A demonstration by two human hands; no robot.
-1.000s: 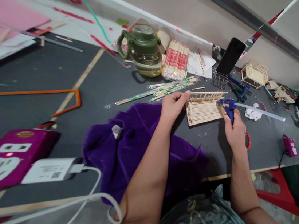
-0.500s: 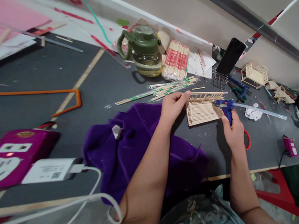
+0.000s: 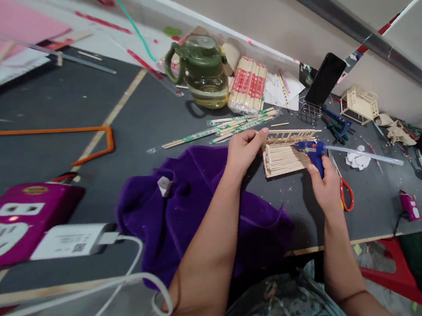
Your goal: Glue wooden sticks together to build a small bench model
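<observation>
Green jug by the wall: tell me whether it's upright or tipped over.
Upright. The green jug stands on its base on the dark table, lid on top, handle to the side, yellowish liquid level in its lower part.

Under the left hand's fingers (image 3: 260,136) lies a panel of pale bare wooden sticks (image 3: 284,159), matt and finely ribbed. The right hand (image 3: 326,187) grips a glossy blue plastic glue gun (image 3: 313,151) with a translucent, waxy glue stick (image 3: 362,155) behind it. Below the left wrist spreads soft purple cloth (image 3: 197,201), fuzzy and matt. The tabletop (image 3: 52,106) beyond the fingers looks dark, dull and speckled.
</observation>
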